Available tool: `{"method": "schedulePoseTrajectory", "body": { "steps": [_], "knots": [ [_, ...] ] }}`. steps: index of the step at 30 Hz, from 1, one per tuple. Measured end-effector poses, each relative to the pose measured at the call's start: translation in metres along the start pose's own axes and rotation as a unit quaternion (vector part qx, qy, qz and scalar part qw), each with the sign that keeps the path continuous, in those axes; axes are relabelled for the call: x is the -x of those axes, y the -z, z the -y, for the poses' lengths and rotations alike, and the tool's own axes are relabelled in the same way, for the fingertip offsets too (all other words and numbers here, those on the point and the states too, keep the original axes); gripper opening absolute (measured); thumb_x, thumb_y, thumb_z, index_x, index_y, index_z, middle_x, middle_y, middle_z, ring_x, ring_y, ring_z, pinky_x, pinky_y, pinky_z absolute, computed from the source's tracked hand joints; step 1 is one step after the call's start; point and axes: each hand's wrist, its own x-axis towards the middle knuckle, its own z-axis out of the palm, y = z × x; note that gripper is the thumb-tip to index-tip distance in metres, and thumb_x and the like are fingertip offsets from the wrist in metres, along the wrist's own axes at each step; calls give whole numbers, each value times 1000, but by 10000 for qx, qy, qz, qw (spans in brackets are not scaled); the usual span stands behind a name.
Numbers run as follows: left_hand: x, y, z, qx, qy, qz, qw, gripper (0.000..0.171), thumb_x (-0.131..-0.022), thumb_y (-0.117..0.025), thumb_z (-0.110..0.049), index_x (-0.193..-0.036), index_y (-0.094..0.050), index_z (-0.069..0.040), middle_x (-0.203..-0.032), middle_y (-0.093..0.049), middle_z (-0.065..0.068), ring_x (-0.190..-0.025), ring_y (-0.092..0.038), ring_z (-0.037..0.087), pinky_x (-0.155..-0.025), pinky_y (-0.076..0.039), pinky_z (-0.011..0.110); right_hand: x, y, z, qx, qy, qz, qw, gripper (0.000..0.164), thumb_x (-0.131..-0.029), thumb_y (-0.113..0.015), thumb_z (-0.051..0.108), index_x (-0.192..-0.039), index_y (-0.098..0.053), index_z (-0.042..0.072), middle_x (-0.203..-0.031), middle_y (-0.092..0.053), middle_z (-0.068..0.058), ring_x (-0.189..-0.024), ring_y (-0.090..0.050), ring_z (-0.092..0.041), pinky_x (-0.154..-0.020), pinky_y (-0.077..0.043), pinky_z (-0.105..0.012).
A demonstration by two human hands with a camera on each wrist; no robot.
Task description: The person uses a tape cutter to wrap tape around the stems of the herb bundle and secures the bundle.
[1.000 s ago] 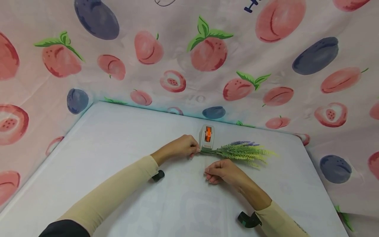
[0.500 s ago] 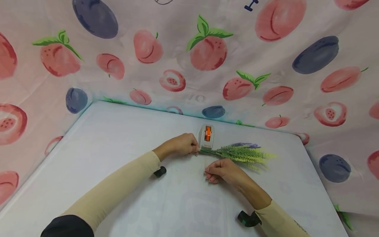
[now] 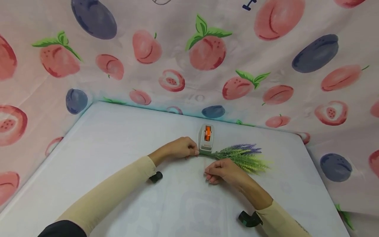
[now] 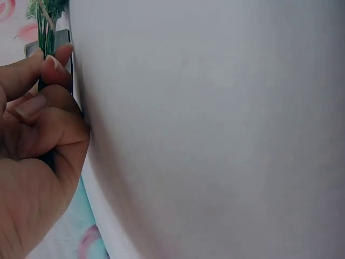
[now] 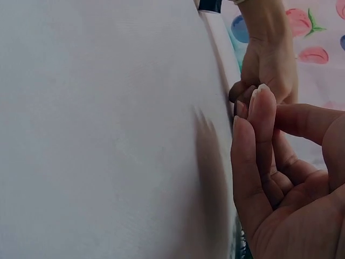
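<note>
In the head view, my left hand [image 3: 183,147] pinches the stem ends of a bunch of artificial lavender [image 3: 237,154]. Its green, yellow and purple spikes fan out to the right, low over the table. The left wrist view shows the green stems [image 4: 47,29] between thumb and fingertips of that hand, with a thin tan strip crossing them. My right hand [image 3: 223,171] hovers just in front of the bunch, its fingers loosely bent and nothing visible in them. A grey tape dispenser [image 3: 206,141] with an orange reel stands right behind the stems.
The bunch lies on a white-covered table [image 3: 124,131]. A fruit-print curtain [image 3: 177,49] rises along its back and sides. Black wrist devices [image 3: 250,219] hang below both wrists, close to the tabletop.
The flower heads have swung slightly toward the front, with the purple spikes lower than before. My left hand has shifted a little; the right hand has stayed in place.
</note>
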Motion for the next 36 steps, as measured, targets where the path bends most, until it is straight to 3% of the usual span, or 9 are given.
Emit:
{"method": "schedulePoseTrajectory", "body": {
  "steps": [9, 13, 17, 22, 24, 28, 31, 33, 36],
  "knots": [
    [10, -8, -4, 440, -115, -198, 9988, 14, -100, -64, -16, -95, -76, -11, -67, -60, -2, -61, -50, 9, -64, -42, 25, 8, 4, 5, 24, 213, 119, 9997, 29, -99, -66, 14, -110, -71, -12, -86, -75, -9, -73, -71, -12, -75, -61, -33],
    [15, -13, -7, 526, -227, -249, 9980, 17, -100, -66, -16, -115, -75, -14, -81, -66, 0, -63, -49, 8, -64, -41, 25, 13, 5, 8, 171, 334, 171, 9992, 30, -99, -68, 17, -109, -71, -11, -86, -75, -9, -75, -71, -13, -77, -61, -36],
    [21, -15, -12, 543, -453, -94, 9975, 35, -103, -61, -16, -137, -66, -19, -84, -61, 1, -55, -36, 8, -59, -34, 25, 17, 6, 12, 243, 353, 197, 9989, 31, -98, -69, 19, -109, -71, -10, -86, -75, -7, -75, -71, -14, -78, -61, -37],
    [23, -14, -13, 723, -625, 88, 9954, 40, -106, -54, -12, -142, -62, -26, -72, -47, 1, -51, -24, 9, -57, -31, 25, 19, 7, 14, 223, 445, 257, 9984, 32, -98, -69, 19, -109, -70, -12, -85, -74, -6, -76, -71, -14, -77, -61, -36],
    [24, -13, -12, 767, -631, 37, 9950, 40, -106, -53, -12, -141, -62, -29, -77, -53, -1, -52, -25, 10, -58, -33, 25, 20, 7, 16, 192, 489, 293, 9982, 32, -99, -68, 17, -109, -70, -13, -85, -74, -7, -76, -71, -13, -77, -61, -35],
    [26, -9, -11, 826, -739, -142, 9937, 40, -107, -52, -14, -141, -61, -32, -112, -70, -5, -62, -36, 10, -70, -40, 26, 20, 7, 18, 173, 570, 315, 9977, 32, -98, -68, 15, -109, -69, -15, -86, -74, -7, -76, -70, -14, -77, -61, -35],
    [27, -6, -12, 959, -781, -225, 9921, 40, -108, -51, -15, -143, -60, -32, -91, -69, 0, -63, -36, 11, -73, -41, 27, 20, 8, 20, 201, 650, 293, 9972, 32, -98, -68, 14, -109, -68, -16, -86, -73, -8, -75, -70, -14, -77, -61, -35],
    [28, -5, -14, 1088, -755, -266, 9908, 40, -108, -50, -15, -143, -59, -32, -66, -51, 1, -58, -31, 13, -68, -38, 28, 20, 9, 22, 224, 678, 264, 9971, 32, -99, -67, 14, -109, -67, -16, -86, -73, -8, -75, -70, -14, -77, -61, -35],
    [29, -4, -17, 1259, -675, -380, 9890, 41, -108, -49, -15, -143, -60, -33, -59, -36, -3, -55, -30, 13, -63, -35, 27, 21, 12, 25, 297, 745, 215, 9965, 33, -99, -67, 15, -110, -67, -17, -86, -73, -7, -76, -70, -14, -78, -61, -35]
  ]
}}
